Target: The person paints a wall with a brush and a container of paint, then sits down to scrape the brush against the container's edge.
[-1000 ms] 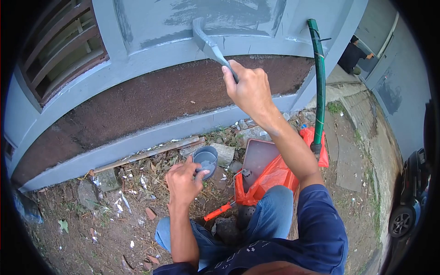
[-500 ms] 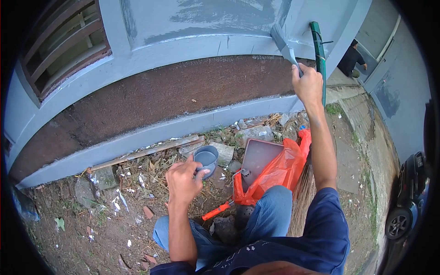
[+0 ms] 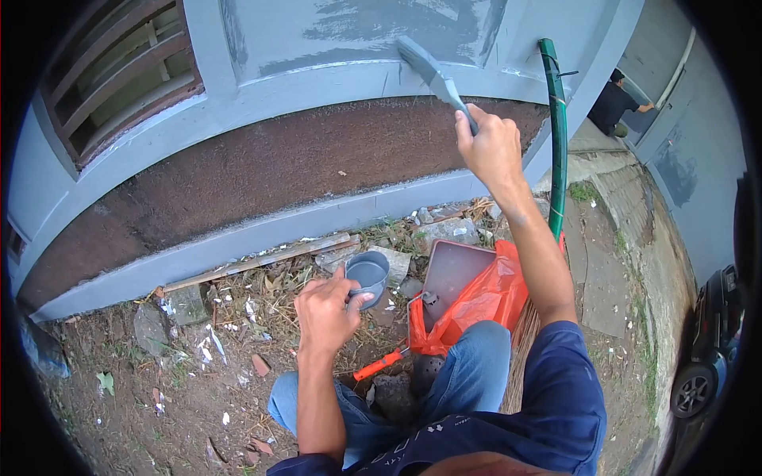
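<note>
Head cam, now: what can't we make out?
Head view only.
Brush handle: buried in right hand.
Cup near side: behind left hand.
Tray lower half: under orange bag.
Car: cut by lens edge.
Far person: too small for detail.

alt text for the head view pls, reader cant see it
A person's right hand holds a grey-coated paintbrush against a grey wall, above a bare brown band. The left hand grips a small cup of grey paint over littered ground, beside an orange bag; a green pole leans on the wall.
</note>
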The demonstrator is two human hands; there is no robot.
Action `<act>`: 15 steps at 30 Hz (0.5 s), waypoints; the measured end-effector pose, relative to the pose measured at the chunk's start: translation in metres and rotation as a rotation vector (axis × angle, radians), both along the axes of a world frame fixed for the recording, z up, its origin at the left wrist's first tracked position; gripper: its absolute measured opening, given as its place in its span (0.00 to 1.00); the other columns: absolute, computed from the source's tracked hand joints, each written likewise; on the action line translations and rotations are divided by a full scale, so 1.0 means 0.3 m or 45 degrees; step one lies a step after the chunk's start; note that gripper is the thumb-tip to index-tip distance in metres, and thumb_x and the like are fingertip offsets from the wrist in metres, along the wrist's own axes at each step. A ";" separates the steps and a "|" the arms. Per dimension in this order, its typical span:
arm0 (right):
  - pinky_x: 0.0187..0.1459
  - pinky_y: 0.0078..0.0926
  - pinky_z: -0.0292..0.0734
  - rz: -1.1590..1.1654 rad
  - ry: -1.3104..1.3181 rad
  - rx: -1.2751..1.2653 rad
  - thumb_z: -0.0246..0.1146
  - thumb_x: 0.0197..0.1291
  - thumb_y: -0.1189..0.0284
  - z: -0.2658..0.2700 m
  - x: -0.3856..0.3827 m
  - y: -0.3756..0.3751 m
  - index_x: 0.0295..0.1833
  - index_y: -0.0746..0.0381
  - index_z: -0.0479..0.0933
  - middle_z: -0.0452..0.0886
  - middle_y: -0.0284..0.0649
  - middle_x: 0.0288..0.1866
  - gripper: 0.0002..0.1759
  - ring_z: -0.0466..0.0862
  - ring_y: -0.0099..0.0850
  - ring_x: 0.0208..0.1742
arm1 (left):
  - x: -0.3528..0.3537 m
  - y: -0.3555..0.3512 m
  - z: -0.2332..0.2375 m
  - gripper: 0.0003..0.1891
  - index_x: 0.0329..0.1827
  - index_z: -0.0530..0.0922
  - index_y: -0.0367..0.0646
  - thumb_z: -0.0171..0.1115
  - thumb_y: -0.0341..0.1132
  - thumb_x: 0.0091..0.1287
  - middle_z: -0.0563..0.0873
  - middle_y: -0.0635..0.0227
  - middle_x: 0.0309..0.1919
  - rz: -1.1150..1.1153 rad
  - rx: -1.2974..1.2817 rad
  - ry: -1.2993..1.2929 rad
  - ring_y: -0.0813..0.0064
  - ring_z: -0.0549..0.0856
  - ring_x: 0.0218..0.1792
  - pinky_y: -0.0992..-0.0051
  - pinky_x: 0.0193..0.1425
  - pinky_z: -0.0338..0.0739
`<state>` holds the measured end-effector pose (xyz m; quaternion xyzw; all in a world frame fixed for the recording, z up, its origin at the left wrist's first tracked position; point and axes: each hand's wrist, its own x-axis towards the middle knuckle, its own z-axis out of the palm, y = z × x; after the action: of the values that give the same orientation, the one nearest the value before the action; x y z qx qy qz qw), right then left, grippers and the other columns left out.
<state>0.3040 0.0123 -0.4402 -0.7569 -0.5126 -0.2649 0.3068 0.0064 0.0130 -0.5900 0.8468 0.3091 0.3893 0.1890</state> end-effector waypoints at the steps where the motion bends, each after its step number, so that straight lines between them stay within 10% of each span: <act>1: 0.35 0.53 0.81 -0.100 -0.006 0.028 0.61 0.66 0.63 -0.001 0.057 -0.017 0.42 0.62 0.84 0.82 0.54 0.23 0.14 0.85 0.58 0.30 | -0.007 -0.003 0.002 0.11 0.30 0.85 0.42 0.79 0.32 0.46 0.90 0.52 0.35 -0.001 -0.007 -0.001 0.58 0.90 0.32 0.64 0.42 0.81; 7: 0.41 0.52 0.82 -0.521 -0.241 -0.070 0.60 0.67 0.62 0.053 0.270 -0.125 0.42 0.62 0.84 0.85 0.54 0.29 0.14 0.86 0.56 0.35 | -0.013 -0.001 -0.003 0.12 0.30 0.86 0.41 0.81 0.32 0.45 0.89 0.58 0.25 0.007 0.084 0.004 0.65 0.89 0.28 0.65 0.43 0.81; 15: 0.36 0.52 0.82 -0.316 -0.346 -0.164 0.59 0.68 0.65 0.045 0.102 -0.073 0.40 0.63 0.81 0.83 0.53 0.25 0.13 0.86 0.55 0.32 | -0.014 -0.011 -0.015 0.14 0.32 0.85 0.42 0.79 0.37 0.47 0.90 0.50 0.44 -0.034 0.016 0.014 0.58 0.90 0.36 0.63 0.45 0.81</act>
<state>0.3346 -0.0097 -0.4267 -0.7896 -0.4679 -0.3672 0.1507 0.0024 0.0097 -0.5944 0.8542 0.2965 0.3840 0.1872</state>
